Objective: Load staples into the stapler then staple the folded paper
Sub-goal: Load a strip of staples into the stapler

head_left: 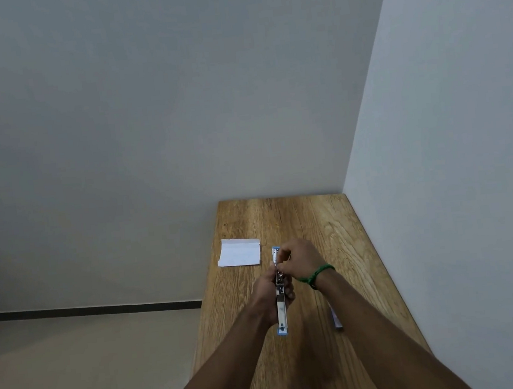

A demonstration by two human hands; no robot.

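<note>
A blue and silver stapler [281,311] is swung fully open and held lengthwise above the wooden table [314,226]. My left hand [266,293] grips its middle from the left side. My right hand [300,257], with a green band on the wrist, pinches at the far half of the stapler's metal channel; whether staples are between the fingers I cannot tell. The folded white paper [239,252] lies flat on the table to the far left of the hands.
A small blue and white box [336,320] lies on the table under my right forearm, partly hidden. The table stands in a corner, with a wall behind and a wall along its right side. Its left edge drops to the floor.
</note>
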